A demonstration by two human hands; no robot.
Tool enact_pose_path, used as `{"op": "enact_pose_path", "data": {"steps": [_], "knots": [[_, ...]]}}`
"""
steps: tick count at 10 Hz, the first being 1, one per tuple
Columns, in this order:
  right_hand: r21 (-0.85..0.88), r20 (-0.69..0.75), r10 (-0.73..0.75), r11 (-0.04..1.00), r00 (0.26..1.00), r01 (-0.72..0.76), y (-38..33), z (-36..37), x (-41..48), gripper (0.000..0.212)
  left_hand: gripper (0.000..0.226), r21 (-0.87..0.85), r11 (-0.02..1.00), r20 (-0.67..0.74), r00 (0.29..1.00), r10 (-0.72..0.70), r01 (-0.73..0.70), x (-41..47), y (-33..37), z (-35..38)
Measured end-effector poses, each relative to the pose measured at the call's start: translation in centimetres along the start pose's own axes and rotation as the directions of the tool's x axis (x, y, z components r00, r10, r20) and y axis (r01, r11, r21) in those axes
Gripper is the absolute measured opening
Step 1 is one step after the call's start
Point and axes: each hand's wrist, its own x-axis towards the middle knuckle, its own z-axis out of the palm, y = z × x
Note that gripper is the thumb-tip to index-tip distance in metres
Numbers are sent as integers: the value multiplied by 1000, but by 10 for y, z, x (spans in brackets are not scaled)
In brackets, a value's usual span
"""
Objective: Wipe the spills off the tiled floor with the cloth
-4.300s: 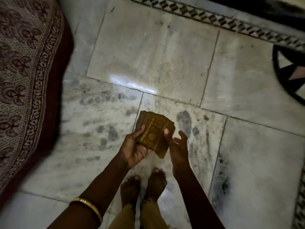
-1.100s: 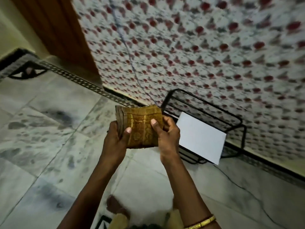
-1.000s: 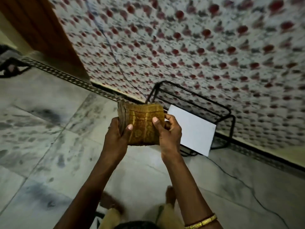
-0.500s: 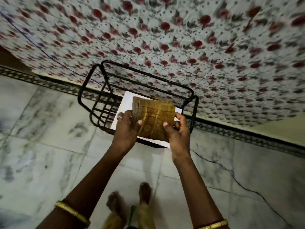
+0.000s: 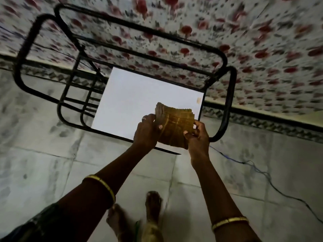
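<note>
A folded brown-and-gold cloth [image 5: 175, 126] is held up between both hands, above the near right corner of a white sheet [image 5: 132, 102]. My left hand [image 5: 147, 132] grips the cloth's left edge with the thumb on its face. My right hand [image 5: 197, 137] pinches its right lower edge. The grey-veined marble floor [image 5: 43, 163] spreads below; dark smudges mark the tiles at the left.
A black metal-tube rack [image 5: 225, 102] stands on the floor ahead with the white sheet on it. Behind it hangs a floral red-and-white fabric [image 5: 262, 41]. A thin blue wire [image 5: 262, 173] trails over the floor at the right. My bare feet [image 5: 153, 201] are below.
I have turned from the stained tiles and walked up to the black rack, which now fills the upper view. Both hands kept hold of the folded cloth and carried it over the white sheet.
</note>
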Motion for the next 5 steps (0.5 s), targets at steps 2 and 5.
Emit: {"op": "enact_pose_path", "data": {"steps": [2,5], "knots": [[-250,-20,-123,961,992,114,29,14,24,42,36,127,981,38,988,-153,147,25,-15,26],[-787,17,-76,614,997,60,12,16,14,47,56,-49,978,49,979,-199,201,8,-24,4]]}}
